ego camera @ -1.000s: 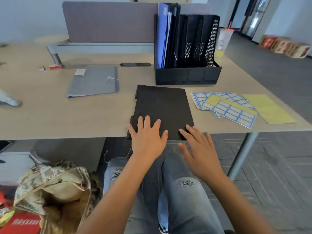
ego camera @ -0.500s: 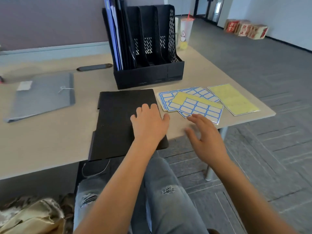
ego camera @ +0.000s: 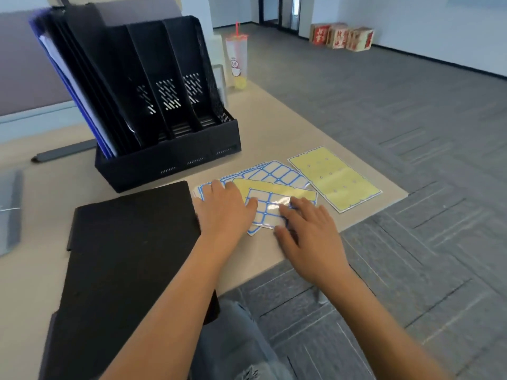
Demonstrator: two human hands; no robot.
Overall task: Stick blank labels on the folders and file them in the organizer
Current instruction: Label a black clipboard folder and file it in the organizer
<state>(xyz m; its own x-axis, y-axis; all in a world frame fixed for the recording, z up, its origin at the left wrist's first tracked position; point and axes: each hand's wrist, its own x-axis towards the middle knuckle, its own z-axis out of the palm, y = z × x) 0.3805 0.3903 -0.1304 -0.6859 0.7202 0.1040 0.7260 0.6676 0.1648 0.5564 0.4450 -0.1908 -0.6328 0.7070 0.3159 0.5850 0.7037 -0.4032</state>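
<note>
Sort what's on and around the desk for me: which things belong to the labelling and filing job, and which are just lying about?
Job:
black folder flat on the desk
blue-bordered label sheets, under both hands
left hand and right hand on those sheets
black organizer with folders standing in it

Lying about:
yellow backing sheet
plastic drink cup
red-printed boxes on the floor

Black folder (ego camera: 129, 259): flat, closed, lower left of frame. Label sheets (ego camera: 270, 212): blue-bordered blanks, overlapping, frame centre. Black organizer (ego camera: 170, 157): upright, upper left; folders stand in its leftmost slot.
</note>
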